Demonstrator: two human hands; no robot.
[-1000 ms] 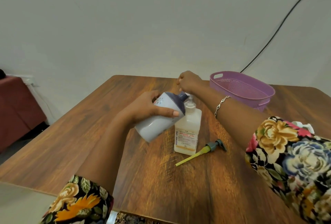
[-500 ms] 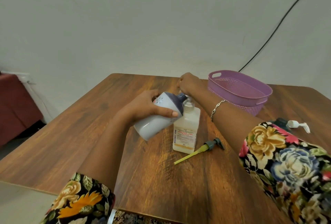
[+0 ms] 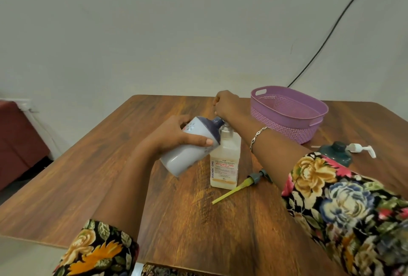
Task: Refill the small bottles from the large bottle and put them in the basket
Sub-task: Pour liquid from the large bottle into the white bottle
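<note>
Our left hand (image 3: 176, 135) keeps its grip wrapped round a tilted white plastic bottle with a dark blue shoulder (image 3: 187, 154). Its neck meets the mouth of a clear labelled bottle (image 3: 225, 165) upright on the wooden counter (image 3: 106, 176). Right hand (image 3: 227, 105) is fisted just behind; we cannot tell its grip. The purple plastic basket (image 3: 287, 108) sits further right.

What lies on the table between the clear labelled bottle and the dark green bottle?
In the head view, a loose grey pump with a yellow-green tube lies there, and the right forearm crosses over that stretch.
</note>
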